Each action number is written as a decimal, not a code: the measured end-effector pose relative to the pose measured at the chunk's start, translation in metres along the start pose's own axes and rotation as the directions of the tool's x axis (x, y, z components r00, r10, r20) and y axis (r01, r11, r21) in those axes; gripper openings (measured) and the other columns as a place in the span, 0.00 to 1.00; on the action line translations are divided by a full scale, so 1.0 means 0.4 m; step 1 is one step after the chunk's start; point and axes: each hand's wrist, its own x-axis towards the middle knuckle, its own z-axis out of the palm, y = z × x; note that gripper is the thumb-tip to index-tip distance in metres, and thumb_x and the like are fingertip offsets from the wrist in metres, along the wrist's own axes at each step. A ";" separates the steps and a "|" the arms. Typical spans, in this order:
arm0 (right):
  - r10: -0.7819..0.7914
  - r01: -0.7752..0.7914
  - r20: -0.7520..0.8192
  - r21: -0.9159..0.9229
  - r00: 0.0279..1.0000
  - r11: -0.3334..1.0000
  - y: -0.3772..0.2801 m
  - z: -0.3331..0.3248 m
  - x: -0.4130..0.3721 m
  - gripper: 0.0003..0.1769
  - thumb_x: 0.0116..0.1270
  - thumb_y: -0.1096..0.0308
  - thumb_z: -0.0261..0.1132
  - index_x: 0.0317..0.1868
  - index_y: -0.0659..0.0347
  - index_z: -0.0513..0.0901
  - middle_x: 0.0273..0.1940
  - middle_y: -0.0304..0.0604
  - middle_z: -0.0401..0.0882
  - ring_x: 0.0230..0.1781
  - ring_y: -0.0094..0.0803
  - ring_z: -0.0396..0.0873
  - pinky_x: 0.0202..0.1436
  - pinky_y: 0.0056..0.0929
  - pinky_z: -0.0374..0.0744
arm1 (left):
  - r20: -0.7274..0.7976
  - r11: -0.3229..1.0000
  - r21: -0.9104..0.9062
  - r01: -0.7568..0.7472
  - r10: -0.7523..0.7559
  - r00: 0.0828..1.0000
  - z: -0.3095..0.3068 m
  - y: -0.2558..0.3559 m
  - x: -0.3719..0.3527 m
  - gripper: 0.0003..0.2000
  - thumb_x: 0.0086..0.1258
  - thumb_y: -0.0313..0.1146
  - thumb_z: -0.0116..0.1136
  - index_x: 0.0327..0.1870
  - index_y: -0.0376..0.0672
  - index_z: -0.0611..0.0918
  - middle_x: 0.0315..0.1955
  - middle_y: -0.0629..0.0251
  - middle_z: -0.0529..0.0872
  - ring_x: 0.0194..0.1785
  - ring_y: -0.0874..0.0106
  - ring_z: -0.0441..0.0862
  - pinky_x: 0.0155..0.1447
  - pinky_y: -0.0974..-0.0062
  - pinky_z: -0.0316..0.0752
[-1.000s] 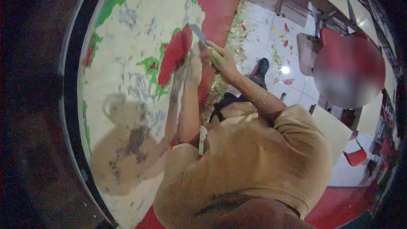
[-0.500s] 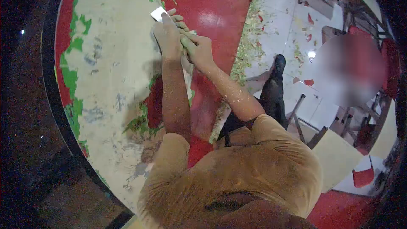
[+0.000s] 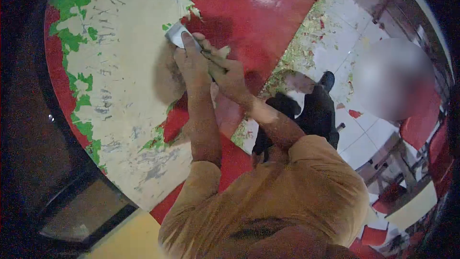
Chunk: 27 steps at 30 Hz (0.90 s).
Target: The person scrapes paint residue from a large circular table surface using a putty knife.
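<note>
A flat scraper [image 3: 177, 35] with a pale, shiny blade rests at the boundary between the cream and red areas of a large painted surface [image 3: 129, 67]. My left hand [image 3: 190, 63] is closed around it just behind the blade, thumb lying on top. Close beside and behind, my right hand [image 3: 231, 76] is wrapped round the rear part of the tool, which the fingers mostly hide. Ragged green patches [image 3: 72, 0] and red paint [image 3: 254, 19] border the cream part.
Chips and flakes [image 3: 299, 52] lie along the red surface's right edge and on the white tiled floor [image 3: 369, 124]. A person [image 3: 424, 115] with a blurred head is at the right, near furniture [image 3: 402, 163]. A dark rim curves round the left.
The view has shifted and turned. Both hands and the scraper appear lower in the picture, and the blade shows more grey along its edge. Both hands still grip it.
</note>
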 end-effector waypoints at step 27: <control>0.127 -0.092 0.198 -0.176 0.972 0.980 -0.038 -0.056 0.078 0.09 0.58 0.71 0.63 0.40 0.64 0.82 0.28 0.54 0.79 0.25 0.36 0.79 0.31 0.29 0.76 | -0.088 0.992 -0.125 0.033 -0.044 0.995 0.076 0.061 0.036 0.19 0.75 0.43 0.41 0.22 0.44 0.68 0.14 0.72 0.66 0.17 0.79 0.63 0.21 0.78 0.58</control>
